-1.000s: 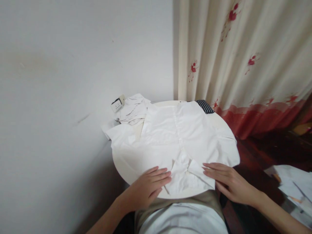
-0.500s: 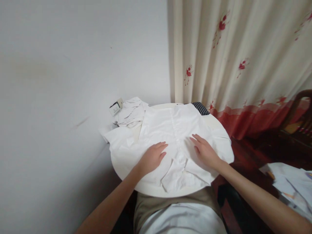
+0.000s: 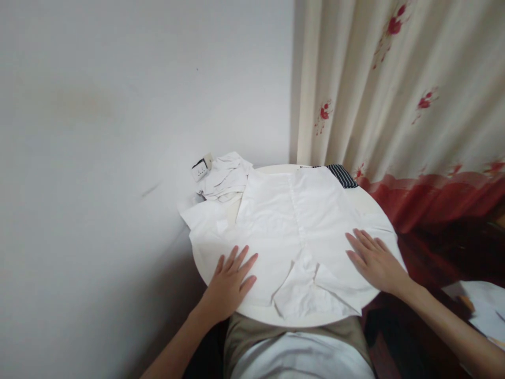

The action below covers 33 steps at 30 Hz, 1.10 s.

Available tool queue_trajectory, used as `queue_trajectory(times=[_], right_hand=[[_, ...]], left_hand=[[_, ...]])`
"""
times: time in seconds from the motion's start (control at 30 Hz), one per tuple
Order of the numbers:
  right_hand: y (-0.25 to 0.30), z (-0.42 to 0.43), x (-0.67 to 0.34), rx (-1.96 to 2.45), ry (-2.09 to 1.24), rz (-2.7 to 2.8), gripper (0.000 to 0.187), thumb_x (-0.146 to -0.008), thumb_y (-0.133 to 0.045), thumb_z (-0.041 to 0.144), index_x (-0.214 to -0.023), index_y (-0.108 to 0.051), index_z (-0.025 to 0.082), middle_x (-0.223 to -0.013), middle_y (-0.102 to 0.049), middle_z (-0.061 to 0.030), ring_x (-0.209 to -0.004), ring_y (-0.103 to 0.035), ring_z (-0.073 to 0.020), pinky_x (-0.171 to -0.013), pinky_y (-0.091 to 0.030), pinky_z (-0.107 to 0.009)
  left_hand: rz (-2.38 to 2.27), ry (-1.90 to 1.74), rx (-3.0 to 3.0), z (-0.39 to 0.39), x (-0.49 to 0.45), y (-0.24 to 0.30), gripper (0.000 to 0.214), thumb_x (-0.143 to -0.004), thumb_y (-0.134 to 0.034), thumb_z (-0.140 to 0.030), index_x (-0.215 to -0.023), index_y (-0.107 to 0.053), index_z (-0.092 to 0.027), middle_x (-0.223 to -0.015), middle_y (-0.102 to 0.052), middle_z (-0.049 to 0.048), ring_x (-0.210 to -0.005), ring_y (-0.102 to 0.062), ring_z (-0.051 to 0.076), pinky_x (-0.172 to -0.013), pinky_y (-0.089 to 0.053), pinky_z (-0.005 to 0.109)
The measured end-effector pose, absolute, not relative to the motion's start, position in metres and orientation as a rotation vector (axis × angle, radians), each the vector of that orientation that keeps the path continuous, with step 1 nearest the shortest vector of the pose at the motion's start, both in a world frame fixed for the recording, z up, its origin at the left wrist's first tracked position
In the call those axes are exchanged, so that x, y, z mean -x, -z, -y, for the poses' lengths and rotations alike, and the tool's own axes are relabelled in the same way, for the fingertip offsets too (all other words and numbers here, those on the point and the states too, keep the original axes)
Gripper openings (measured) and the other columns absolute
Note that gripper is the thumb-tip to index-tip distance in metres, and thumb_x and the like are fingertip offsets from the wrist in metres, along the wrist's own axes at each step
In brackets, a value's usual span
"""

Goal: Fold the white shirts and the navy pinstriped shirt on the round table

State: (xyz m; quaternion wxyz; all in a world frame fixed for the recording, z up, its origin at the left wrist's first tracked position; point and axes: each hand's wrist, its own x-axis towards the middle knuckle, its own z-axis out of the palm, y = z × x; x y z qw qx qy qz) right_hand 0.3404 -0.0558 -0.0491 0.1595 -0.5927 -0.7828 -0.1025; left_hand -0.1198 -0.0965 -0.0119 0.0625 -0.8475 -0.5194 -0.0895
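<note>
A white collared shirt point(image 3: 272, 210) lies spread, front side up, over a round white table point(image 3: 300, 322). Its collar points toward me at the near edge, and one sleeve reaches over the table's left side. My left hand point(image 3: 229, 284) rests flat with fingers spread on the shirt's left part, near the collar. On the opposite side my right hand point(image 3: 376, 260) lies on the cloth with its fingers stretched out. Neither hand grips anything.
Crumpled white cloth point(image 3: 224, 179) sits at the back left beside a white socket block point(image 3: 200, 169). A black-and-white striped cloth point(image 3: 342, 176) lies at the far edge. A wall is close on the left; a curtain point(image 3: 355, 105) hangs behind. White items point(image 3: 485, 305) lie lower right.
Both hands have slid outward from the middle of the shirt, the left one leftward and the right one rightward. My left fingers have spread. The camera view has shifted slightly.
</note>
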Motion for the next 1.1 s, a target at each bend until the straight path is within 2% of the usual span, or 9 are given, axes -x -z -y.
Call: queue_trajectory(times=[0.1,0.23,0.3,0.4,0.5,0.63,0.83,0.97,1.1], right_hand=[[0.054,0.058,-0.358,1.722,0.292,2.23,0.058,-0.101,-0.034,0.048,-0.149,-0.047,0.018,-0.155,-0.043,-0.0182,-0.144,-0.038,-0.0352,-0.11,-0.04,-0.058],[0.05,0.055,-0.355,1.821,0.357,2.128,0.061,-0.101,-0.034,0.048,-0.15,-0.044,0.013,-0.153,-0.044,-0.0234,-0.144,-0.037,-0.0404,-0.108,-0.035,-0.068],[0.04,0.048,-0.335,1.776,0.344,2.127,0.06,-0.102,-0.034,0.046,-0.152,-0.04,0.012,-0.154,-0.041,-0.0241,-0.146,-0.033,-0.0402,-0.11,-0.032,-0.069],[0.023,0.032,-0.287,1.6,0.179,2.277,0.058,-0.103,-0.032,0.042,-0.154,-0.037,0.014,-0.159,-0.035,-0.0205,-0.149,-0.028,-0.0346,-0.113,-0.033,-0.063],[0.014,0.018,-0.246,1.435,-0.006,2.456,0.059,-0.104,-0.03,0.045,-0.157,-0.033,0.019,-0.162,-0.029,-0.0156,-0.151,-0.025,-0.0297,-0.117,-0.029,-0.058],[0.022,0.009,-0.246,1.456,-0.065,2.511,0.064,-0.104,-0.028,0.055,-0.156,-0.036,0.019,-0.162,-0.03,-0.014,-0.151,-0.025,-0.0296,-0.119,-0.025,-0.057],[0.044,0.003,-0.32,1.673,0.095,2.373,0.065,-0.103,-0.027,0.052,-0.154,-0.038,0.014,-0.161,-0.033,-0.016,-0.15,-0.028,-0.03,-0.118,-0.028,-0.055],[0.036,-0.01,-0.321,1.774,0.089,2.32,0.062,-0.102,-0.027,0.045,-0.151,-0.041,0.009,-0.157,-0.038,-0.0214,-0.147,-0.033,-0.0337,-0.114,-0.034,-0.057],[0.015,-0.035,-0.256,1.651,-0.126,2.416,0.061,-0.102,-0.028,0.04,-0.155,-0.033,0.009,-0.163,-0.028,-0.0178,-0.151,-0.025,-0.0302,-0.116,-0.031,-0.055]], left_hand=[[1.621,0.252,2.574,0.096,0.143,0.017,0.057,-0.103,-0.041,-0.043,-0.157,-0.032,-0.03,-0.164,-0.029,0.0101,-0.15,-0.024,0.037,-0.115,-0.033,0.06],[1.773,0.373,2.467,0.091,0.141,0.013,0.067,-0.103,-0.038,-0.048,-0.161,-0.017,-0.022,-0.163,-0.026,0.0189,-0.15,-0.024,0.039,-0.112,-0.035,0.061],[1.766,0.455,2.461,0.083,0.117,0.003,0.068,-0.103,-0.039,-0.048,-0.161,-0.019,-0.019,-0.163,-0.026,0.0201,-0.151,-0.023,0.038,-0.114,-0.031,0.062],[1.572,0.444,2.729,0.063,0.065,-0.013,0.059,-0.104,-0.037,-0.045,-0.158,-0.028,-0.023,-0.163,-0.029,0.0136,-0.152,-0.023,0.031,-0.119,-0.026,0.055],[1.436,0.48,2.887,0.044,0.027,-0.014,0.059,-0.105,-0.036,-0.04,-0.16,-0.022,-0.024,-0.165,-0.024,0.0112,-0.153,-0.02,0.025,-0.122,-0.024,0.048],[1.423,0.344,2.851,0.034,0.033,0.007,0.059,-0.104,-0.036,-0.049,-0.158,-0.029,-0.024,-0.164,-0.027,0.0105,-0.153,-0.021,0.03,-0.122,-0.022,0.054],[1.588,0.283,2.58,0.029,0.104,0.028,0.061,-0.103,-0.036,-0.049,-0.153,-0.038,-0.013,-0.161,-0.03,0.0194,-0.151,-0.025,0.032,-0.12,-0.027,0.052],[1.722,0.21,2.536,0.009,0.097,0.018,0.07,-0.1,-0.039,-0.052,-0.151,-0.036,-0.004,-0.158,-0.033,0.025,-0.15,-0.025,0.035,-0.119,-0.029,0.051],[1.587,0.332,2.672,-0.026,0.029,0.001,0.062,-0.102,-0.033,-0.048,-0.154,-0.033,-0.013,-0.162,-0.032,0.0151,-0.151,-0.027,0.026,-0.121,-0.027,0.042]])
